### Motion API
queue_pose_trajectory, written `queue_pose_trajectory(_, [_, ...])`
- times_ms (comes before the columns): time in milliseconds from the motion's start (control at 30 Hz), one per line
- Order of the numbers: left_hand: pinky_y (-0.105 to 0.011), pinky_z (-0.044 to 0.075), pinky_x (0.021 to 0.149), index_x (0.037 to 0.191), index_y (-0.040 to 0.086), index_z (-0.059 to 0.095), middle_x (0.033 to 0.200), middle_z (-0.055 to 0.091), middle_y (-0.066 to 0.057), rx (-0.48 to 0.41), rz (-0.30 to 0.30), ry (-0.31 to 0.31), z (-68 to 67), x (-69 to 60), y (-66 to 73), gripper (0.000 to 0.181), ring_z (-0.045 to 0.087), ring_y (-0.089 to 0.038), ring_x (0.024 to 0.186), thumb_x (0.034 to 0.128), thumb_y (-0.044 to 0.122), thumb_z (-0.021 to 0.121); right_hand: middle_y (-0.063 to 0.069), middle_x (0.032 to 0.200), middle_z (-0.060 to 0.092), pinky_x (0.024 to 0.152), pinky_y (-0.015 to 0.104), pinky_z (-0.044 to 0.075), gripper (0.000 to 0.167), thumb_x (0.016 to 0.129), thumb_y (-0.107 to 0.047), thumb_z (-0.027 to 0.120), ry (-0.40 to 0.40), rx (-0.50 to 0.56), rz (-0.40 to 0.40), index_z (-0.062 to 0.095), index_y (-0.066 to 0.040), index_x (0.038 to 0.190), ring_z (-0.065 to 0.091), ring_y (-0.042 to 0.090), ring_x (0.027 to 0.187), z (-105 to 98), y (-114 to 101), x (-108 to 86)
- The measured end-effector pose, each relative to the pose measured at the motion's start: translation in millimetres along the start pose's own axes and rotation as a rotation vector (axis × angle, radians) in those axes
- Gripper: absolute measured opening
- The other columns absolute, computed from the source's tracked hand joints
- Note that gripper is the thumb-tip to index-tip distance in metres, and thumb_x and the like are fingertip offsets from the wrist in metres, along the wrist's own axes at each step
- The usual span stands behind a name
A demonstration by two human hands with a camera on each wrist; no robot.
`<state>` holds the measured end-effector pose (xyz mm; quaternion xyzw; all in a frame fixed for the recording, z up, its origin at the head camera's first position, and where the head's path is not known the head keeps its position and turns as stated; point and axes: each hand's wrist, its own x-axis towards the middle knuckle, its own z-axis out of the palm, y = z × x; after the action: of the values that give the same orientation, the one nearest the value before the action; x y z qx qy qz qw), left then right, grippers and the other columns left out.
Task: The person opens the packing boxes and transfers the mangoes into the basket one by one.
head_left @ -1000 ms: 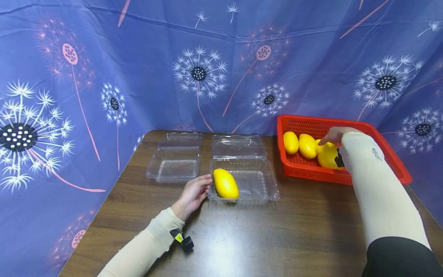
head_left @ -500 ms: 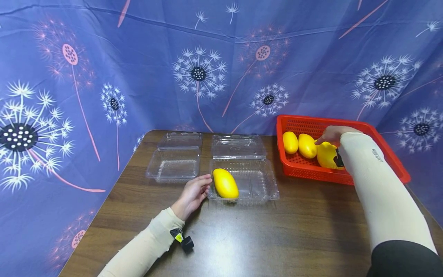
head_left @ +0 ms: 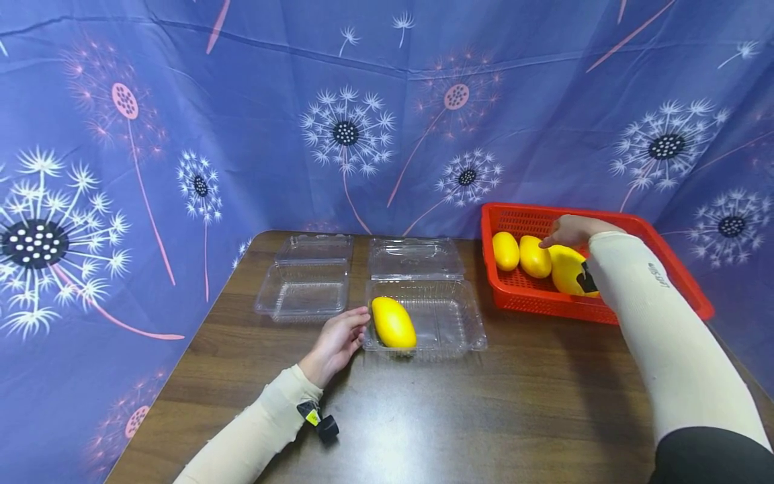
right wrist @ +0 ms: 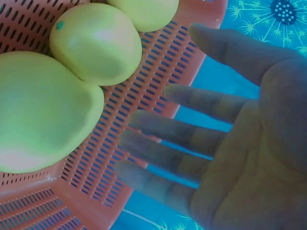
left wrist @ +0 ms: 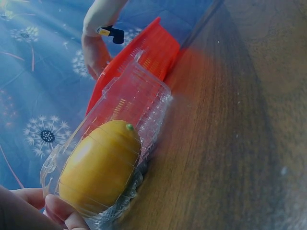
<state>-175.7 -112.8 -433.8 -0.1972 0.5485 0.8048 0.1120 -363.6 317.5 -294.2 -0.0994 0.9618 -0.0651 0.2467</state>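
My left hand [head_left: 334,341] holds the left edge of an opened clear plastic clamshell box [head_left: 444,323]; in the left wrist view, thumb and finger pinch its rim. A yellow mango [head_left: 394,323] lies in the left half of that box, a small green stem spot [left wrist: 130,127] showing on it. My right hand [head_left: 571,230] hovers over the red plastic basket [head_left: 553,306]. Its fingers [right wrist: 165,129] are straight and spread in the right wrist view, with nothing in them. Three mangoes are visible in the basket: one at the left [head_left: 505,251], a middle one [head_left: 535,257] and a larger one [head_left: 566,269], partly hidden by the arm.
Left of the box with the mango stands a second clear clamshell box [head_left: 305,290], also opened. The wooden table [head_left: 484,410] ends at a blue dandelion-print cloth [head_left: 242,121] behind. A small camera [head_left: 327,427] is strapped to my left wrist.
My right hand has shifted slightly left over the basket, and more of the largest mango shows. My left hand, its box and the mango inside have stayed in place.
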Motion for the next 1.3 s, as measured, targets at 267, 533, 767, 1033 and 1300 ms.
queue_pose_trajectory(267, [-0.012,0.043,0.057,0.128,-0.004,0.053,0.083,0.058,0.005,-0.013,0.005,-0.016,-0.4,-0.6,-0.4,0.037,0.048,-0.003,0.063,0.0913,0.001,0.057,0.039,0.135,0.043,0.103,0.067,0.036,0.063,0.096,-0.034,0.055,0.135,0.018,-0.053,0.042,0.014,0.134,0.043,0.055,0.123,3.5,-5.9,-2.7])
queue_pose_trajectory(533, [-0.012,0.043,0.057,0.128,-0.004,0.053,0.083,0.058,0.005,-0.015,0.006,-0.016,-0.3,0.6,0.1,0.037,0.049,-0.003,0.063,0.0918,0.002,0.057,0.037,0.139,0.042,0.106,0.068,0.033,0.067,0.095,-0.039,0.057,0.191,0.048,-0.07,0.041,0.01,0.138,0.042,0.053,0.125,5.3,-22.2,-7.2])
queue_pose_trajectory(767, [-0.012,0.043,0.057,0.128,-0.004,0.053,0.082,0.057,0.006,-0.006,0.006,-0.013,-0.6,1.2,-0.4,0.037,0.048,-0.002,0.064,0.0923,0.002,0.056,0.036,0.14,0.041,0.105,0.067,0.035,0.066,0.095,-0.037,0.058,0.221,0.077,-0.065,0.04,0.008,0.139,0.044,0.051,0.124,9.2,-35.6,-11.0])
queue_pose_trajectory(1033, [-0.012,0.043,0.057,0.128,-0.004,0.053,0.081,0.057,0.006,-0.008,0.006,-0.013,-0.4,1.7,-0.9,0.036,0.048,-0.002,0.064,0.0927,0.002,0.056,0.035,0.142,0.04,0.105,0.067,0.035,0.066,0.095,-0.036,0.058,0.239,0.083,-0.043,0.038,0.007,0.141,0.043,0.051,0.125,10.6,-51.5,-18.7])
queue_pose_trajectory(1300, [-0.011,0.043,0.057,0.128,-0.004,0.053,0.081,0.057,0.006,-0.012,0.008,-0.014,-0.5,1.7,-1.9,0.036,0.048,-0.002,0.063,0.0928,0.003,0.056,0.035,0.132,0.05,0.101,0.064,0.042,0.063,0.095,-0.034,0.059,0.267,0.089,-0.072,0.04,0.006,0.14,0.051,0.047,0.116,13.4,-63.4,-22.3])
